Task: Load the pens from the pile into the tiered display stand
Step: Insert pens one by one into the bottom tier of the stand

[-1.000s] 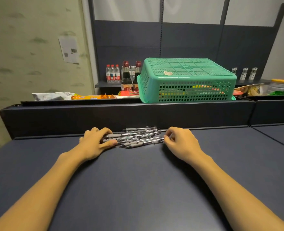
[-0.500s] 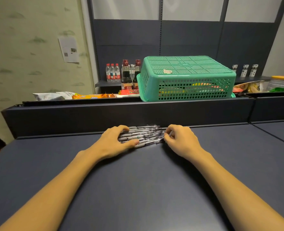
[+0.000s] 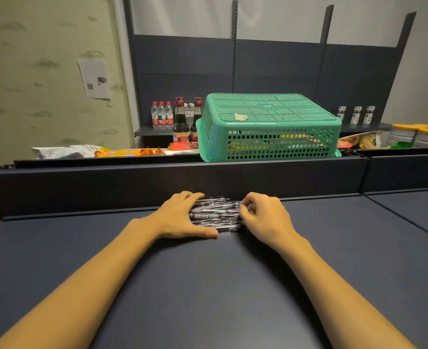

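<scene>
A pile of clear pens with grey grips (image 3: 216,214) lies on the dark tabletop (image 3: 208,285), close to the raised back ledge. My left hand (image 3: 180,217) cups the pile's left end, fingers curled over the pens and thumb along the near side. My right hand (image 3: 265,217) has its fingers curled round the pile's right end. The pens are squeezed into a tight bundle between the two hands. No tiered display stand is in view.
A dark raised ledge (image 3: 172,180) runs right behind the pens. Beyond it sit an upturned green plastic basket (image 3: 268,127), bottles (image 3: 180,117), snack packets (image 3: 127,152) and yellow-lidded tubs (image 3: 419,134). Dark shelf panels stand at the back.
My left hand slid right, pushing the spread pens together into a compact bundle against my right hand, which stayed at the right end.
</scene>
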Tool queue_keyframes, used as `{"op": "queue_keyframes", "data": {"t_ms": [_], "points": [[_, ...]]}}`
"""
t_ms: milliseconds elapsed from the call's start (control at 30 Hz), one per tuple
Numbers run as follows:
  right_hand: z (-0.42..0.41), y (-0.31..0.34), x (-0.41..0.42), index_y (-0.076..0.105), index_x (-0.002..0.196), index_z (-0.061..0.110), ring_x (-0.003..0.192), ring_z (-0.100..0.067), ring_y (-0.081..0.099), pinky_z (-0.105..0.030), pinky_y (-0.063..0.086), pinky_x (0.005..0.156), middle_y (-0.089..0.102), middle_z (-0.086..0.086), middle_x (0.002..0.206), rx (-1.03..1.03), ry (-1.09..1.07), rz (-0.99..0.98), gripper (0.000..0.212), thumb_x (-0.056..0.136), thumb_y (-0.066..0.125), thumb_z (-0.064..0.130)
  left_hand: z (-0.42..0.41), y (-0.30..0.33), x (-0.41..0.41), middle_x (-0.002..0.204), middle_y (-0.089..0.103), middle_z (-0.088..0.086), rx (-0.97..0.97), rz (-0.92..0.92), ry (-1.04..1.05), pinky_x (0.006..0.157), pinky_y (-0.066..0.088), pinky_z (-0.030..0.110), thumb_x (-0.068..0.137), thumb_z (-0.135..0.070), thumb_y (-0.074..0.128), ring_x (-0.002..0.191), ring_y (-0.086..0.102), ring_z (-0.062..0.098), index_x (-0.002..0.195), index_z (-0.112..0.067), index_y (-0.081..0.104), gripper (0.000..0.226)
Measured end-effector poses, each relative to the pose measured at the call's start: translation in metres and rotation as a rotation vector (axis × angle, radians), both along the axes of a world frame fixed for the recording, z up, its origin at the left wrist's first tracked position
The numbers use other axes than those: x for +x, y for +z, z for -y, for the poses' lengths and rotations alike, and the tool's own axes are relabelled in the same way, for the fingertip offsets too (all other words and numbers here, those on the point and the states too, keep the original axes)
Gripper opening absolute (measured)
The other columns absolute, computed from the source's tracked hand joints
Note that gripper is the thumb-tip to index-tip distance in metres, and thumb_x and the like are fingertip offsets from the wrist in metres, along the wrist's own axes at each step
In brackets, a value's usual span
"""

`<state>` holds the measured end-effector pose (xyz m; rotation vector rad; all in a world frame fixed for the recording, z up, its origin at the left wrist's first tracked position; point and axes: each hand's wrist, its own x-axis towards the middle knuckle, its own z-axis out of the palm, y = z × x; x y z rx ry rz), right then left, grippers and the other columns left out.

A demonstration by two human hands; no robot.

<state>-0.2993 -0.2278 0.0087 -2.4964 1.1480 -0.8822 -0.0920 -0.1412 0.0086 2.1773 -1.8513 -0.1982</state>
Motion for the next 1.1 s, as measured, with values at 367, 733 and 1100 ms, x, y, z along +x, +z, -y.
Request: {"op": "queue_keyframes", "data": {"t_ms": [367, 733, 1100], "points": [[0.004, 0.003, -0.005, 0.064, 0.094, 0.022, 0.076, -0.017, 0.056, -0.026, 0.037, 0.06, 0.06, 0.007, 0.08, 0.022, -0.027, 0.027, 0.014, 0.093, 0.052, 0.028, 0.022, 0.028, -0.003, 0.136, 0.027, 0.003, 0.27, 0.08, 0.086, 0.107, 0.035, 0.047, 0.048, -0.085, 0.063, 0.127, 0.03, 0.022, 0.145, -0.018, 0.028, 0.123], [0.0, 0.005, -0.005, 0.065, 0.095, 0.022, 0.08, -0.019, 0.058, -0.027, 0.038, 0.062, 0.061, 0.006, 0.083, 0.031, -0.029, 0.021, 0.015, 0.093, 0.052, 0.029, 0.014, 0.018, -0.009, 0.132, 0.04, 0.005, 0.193, 0.163, 0.14, 0.101, 0.036, 0.04, 0.047, -0.093, 0.051, 0.117, 0.038, 0.022, 0.139, -0.021, 0.036, 0.118], [0.002, 0.011, -0.008, 0.066, 0.099, 0.02, 0.079, -0.016, 0.059, -0.026, 0.042, 0.064, 0.066, 0.003, 0.087, 0.023, -0.058, 0.112, 0.016, 0.096, 0.053, 0.03, 0.013, 0.027, -0.016, 0.118, 0.045, -0.002, 0.221, 0.021, 0.069, 0.095, 0.045, 0.039, 0.058, -0.081, 0.063, 0.106, 0.047, 0.017, 0.124, -0.026, 0.047, 0.087]]}}
